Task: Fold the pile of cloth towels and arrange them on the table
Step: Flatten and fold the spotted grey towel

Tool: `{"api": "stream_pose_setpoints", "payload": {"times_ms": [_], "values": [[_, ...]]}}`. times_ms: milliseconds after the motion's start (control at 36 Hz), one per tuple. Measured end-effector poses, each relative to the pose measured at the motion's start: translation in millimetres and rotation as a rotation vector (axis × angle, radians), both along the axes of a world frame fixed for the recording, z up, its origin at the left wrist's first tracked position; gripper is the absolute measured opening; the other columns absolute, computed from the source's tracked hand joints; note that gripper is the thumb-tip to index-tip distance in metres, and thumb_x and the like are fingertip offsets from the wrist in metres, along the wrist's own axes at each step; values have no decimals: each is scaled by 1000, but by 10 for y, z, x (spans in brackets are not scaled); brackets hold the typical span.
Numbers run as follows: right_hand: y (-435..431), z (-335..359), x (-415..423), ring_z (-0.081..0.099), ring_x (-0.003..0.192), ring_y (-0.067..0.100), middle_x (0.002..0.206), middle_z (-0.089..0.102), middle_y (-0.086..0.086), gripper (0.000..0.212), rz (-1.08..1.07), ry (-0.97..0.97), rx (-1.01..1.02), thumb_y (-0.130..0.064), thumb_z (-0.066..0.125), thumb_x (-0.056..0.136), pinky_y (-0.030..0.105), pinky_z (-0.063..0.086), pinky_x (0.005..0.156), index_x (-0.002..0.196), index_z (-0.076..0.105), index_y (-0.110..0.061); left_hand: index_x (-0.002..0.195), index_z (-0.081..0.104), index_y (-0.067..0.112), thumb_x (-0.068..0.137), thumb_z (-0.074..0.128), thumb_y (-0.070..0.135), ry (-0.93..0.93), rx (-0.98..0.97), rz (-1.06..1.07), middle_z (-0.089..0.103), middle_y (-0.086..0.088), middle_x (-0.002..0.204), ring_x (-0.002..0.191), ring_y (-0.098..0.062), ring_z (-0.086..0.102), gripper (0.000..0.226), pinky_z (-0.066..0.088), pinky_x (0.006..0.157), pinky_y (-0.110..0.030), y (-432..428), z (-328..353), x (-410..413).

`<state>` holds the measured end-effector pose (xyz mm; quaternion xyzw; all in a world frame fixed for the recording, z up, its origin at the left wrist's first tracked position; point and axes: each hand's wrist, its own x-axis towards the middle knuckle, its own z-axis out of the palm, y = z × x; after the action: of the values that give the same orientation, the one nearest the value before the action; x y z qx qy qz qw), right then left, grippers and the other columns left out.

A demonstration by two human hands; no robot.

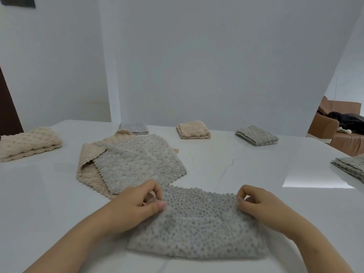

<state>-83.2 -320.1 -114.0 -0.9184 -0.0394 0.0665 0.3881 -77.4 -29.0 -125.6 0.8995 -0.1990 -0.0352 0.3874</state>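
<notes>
White table (pixel 246 174) fills the view. Near centre, the grey dotted towel (pixel 199 227) lies doubled over. Just beyond it to the left sits the unfolded pile, a grey towel (pixel 137 162) on top of a beige towel (pixel 86 164). Folded beige bundle (pixel 29 143) is at far left and a folded grey stack (pixel 350 166) at the right edge. Along the far side are a grey square (pixel 256 135), a beige square (pixel 193 129) and a small grey-blue square (pixel 135 128). Left hand (pixel 137 201) pinches the dotted towel's far left corner; right hand (pixel 258 203) pinches the far right corner.
</notes>
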Motion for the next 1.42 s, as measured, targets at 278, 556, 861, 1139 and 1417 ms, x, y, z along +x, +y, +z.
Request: {"api": "stream_pose_setpoints", "payload": {"times_ms": [278,556,861,1139,1417], "values": [[84,-118,39,61,82,-4,87,67,-15,15,-11,-192,-138,-32,48,94,16,47,76,86,58,-38,112,51,44,81,25,55,-218,206,73,54,31,114,108,5,51,42,38,93,-22,-24,-161,125],[132,-159,100,32,132,0,143,37,-23,40,43,-123,-554,-45,32,97,32,20,111,136,38,-38,146,5,40,38,-21,92,-30,691,49,-4,17,156,143,-3,-8,122,2,116,-38,-86,-220,157],[225,-241,100,11,142,5,152,20,-19,48,51,-209,-568,-56,28,94,30,10,113,140,29,-40,112,63,38,84,15,67,-472,702,201,61,10,126,118,-12,55,63,34,100,-33,-121,-221,158],[109,-291,171,17,140,2,150,25,-21,60,92,-143,-510,-68,26,84,33,14,116,138,35,-41,148,0,34,49,-22,87,-157,739,101,-8,14,156,144,-7,-11,114,-11,115,-44,-96,-306,233],[24,-192,126,41,97,6,94,48,-17,15,75,-247,-411,-50,64,78,23,33,84,79,49,-46,75,46,51,33,7,101,-244,422,12,39,33,101,103,11,26,77,20,90,-26,109,-209,262]]}}
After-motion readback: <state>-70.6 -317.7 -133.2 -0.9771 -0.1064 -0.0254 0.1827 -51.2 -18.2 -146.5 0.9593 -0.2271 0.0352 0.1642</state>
